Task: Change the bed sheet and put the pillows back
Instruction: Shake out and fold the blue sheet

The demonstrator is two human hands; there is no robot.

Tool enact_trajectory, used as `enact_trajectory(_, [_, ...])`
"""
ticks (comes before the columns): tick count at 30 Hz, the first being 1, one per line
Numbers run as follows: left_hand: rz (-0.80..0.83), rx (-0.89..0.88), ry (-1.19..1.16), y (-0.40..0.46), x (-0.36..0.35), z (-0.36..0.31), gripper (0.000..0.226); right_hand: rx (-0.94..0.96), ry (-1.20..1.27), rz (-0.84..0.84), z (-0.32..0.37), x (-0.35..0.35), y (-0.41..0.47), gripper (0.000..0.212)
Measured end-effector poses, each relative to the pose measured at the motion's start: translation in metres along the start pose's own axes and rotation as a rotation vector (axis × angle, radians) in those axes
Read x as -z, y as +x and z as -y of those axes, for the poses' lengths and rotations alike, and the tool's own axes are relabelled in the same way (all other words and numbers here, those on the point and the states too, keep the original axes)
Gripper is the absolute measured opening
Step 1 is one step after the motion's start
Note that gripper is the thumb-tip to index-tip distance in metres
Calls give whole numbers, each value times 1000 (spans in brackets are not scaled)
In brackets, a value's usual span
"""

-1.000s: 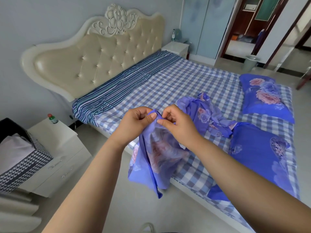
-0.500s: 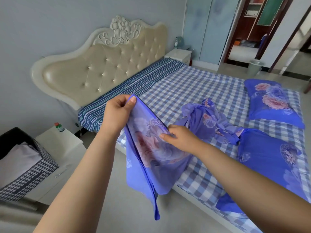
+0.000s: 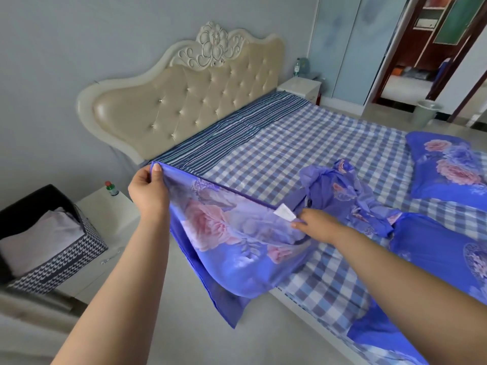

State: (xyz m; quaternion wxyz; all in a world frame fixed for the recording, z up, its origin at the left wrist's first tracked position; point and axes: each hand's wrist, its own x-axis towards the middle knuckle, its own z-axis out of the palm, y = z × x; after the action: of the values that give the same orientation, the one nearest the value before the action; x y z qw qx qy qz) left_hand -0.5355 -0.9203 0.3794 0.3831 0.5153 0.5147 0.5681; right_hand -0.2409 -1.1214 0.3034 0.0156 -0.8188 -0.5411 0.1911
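Beside the bed (image 3: 276, 154), left hand (image 3: 149, 192) and right hand (image 3: 316, 225) pinch the sheet (image 3: 237, 233); unfolding comes next.

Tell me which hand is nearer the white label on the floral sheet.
Right. The right hand pinches the floral sheet right beside the white label. The left hand grips the sheet's far corner, the stretched edge between them.
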Motion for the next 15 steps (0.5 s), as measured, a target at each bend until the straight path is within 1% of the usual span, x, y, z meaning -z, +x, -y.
enact_trajectory(1, [-29, 14, -5, 3, 1, 5, 16, 6, -6, -23, 0, 10, 2, 41])
enact_trajectory(3, [-89, 65, -34, 10, 3, 18, 17, 25, -57, -96, 2, 39, 3, 43])
enact_trajectory(6, [-181, 164, -21, 15, 5, 40, 30, 72, -138, -181, 13, 80, 0, 45])
enact_trajectory(8, [-231, 221, -29, 19, 8, 52, 33, 78, -206, -139, 17, 83, -1, 46])
enact_trajectory(11, [-241, 235, -18, 24, 11, 60, 25, 36, -279, -25, 12, 60, -2, 43])
enact_trajectory(13, [-207, 182, 38, 26, 13, 63, 26, -23, -242, 52, 7, 47, -7, 38])
enact_trajectory(15, [-193, 164, 69, 28, 14, 65, 30, -59, -152, 78, 0, 38, -8, 36])
